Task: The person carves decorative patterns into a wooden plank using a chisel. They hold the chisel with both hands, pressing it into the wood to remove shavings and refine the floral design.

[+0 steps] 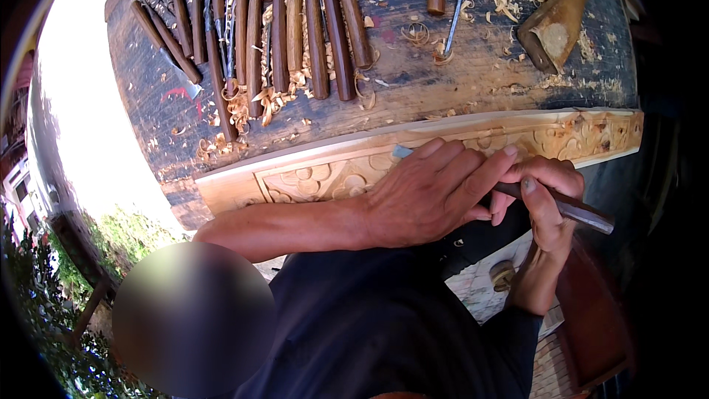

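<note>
Left hand: over the carved board, centre
Right hand: around a dark handle, right of centre
Tools: rowed, upper left
Wooden block: tapered, upper right

From my left hand, I could pass toward half past eleven, between the crowded tool handles at eleven o'clock and the thin steel blade at twelve, or between that blade and the tapered wooden block at one. My forearm bars nine along the carved board, and the dark handle jutting from my right hand blocks three.
</note>
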{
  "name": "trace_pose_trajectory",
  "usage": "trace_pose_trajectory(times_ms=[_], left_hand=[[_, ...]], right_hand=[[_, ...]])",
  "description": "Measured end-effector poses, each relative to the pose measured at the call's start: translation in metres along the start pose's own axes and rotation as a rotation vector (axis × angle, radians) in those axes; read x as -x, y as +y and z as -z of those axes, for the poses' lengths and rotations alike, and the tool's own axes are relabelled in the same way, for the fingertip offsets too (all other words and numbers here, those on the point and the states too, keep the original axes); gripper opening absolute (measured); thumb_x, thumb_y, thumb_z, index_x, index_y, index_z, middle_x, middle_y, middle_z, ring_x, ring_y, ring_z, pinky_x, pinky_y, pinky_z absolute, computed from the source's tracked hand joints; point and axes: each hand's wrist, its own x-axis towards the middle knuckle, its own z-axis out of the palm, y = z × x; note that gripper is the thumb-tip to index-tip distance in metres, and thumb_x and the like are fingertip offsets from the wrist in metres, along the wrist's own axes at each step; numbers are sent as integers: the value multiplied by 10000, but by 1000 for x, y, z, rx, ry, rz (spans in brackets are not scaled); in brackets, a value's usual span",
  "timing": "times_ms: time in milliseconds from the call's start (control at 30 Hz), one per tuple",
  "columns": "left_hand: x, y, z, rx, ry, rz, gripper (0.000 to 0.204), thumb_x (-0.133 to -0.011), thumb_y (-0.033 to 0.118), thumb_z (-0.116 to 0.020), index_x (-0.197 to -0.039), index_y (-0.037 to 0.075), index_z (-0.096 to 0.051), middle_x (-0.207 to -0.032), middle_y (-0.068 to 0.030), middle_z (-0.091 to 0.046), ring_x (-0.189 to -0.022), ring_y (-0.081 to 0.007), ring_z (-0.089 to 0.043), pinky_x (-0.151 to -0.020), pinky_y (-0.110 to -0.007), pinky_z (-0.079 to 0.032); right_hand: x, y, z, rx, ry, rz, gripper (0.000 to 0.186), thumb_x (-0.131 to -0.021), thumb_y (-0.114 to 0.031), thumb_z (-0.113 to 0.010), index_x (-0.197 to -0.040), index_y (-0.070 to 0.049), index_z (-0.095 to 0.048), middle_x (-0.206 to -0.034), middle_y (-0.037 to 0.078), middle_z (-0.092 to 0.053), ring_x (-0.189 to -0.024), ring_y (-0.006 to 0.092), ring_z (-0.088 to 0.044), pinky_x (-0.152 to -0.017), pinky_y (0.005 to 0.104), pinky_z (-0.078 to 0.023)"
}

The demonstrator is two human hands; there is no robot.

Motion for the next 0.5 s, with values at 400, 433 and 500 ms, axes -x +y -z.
trace_pose_trajectory(times_ms=[400, 433, 500], left_hand=[[4, -5, -10, -17, 29, 5, 1021, -773, 268, -931, -1608, -80, -456, -1013, -65, -655, -880, -250, -658, -767, -395, -530], [4, -6, -11, -19, 46, -2, 1013, -781, 266, -931, -1607, -80, -458, -1002, -60, -655, -871, -248, -658, -758, -393, -528], [7, -7, -10, -24, 61, 16, 975, -805, 256, -925, -1605, -64, -470, -980, -48, -656, -846, -240, -655, -734, -389, -520]], right_hand=[[1, 17, 8, -39, -16, -3, 288, -1055, -149, -603, -1051, 93, -759, -740, 167, -737, -607, 253, -734, -626, 349, -596], [0, 17, 8, -30, -22, -2, 283, -1056, -148, -607, -1049, 92, -757, -741, 169, -735, -607, 255, -733, -624, 353, -597], [-3, 19, 7, -50, -23, -13, 276, -1059, -146, -614, -1043, 92, -753, -741, 169, -733, -605, 256, -732, -620, 359, -599]])
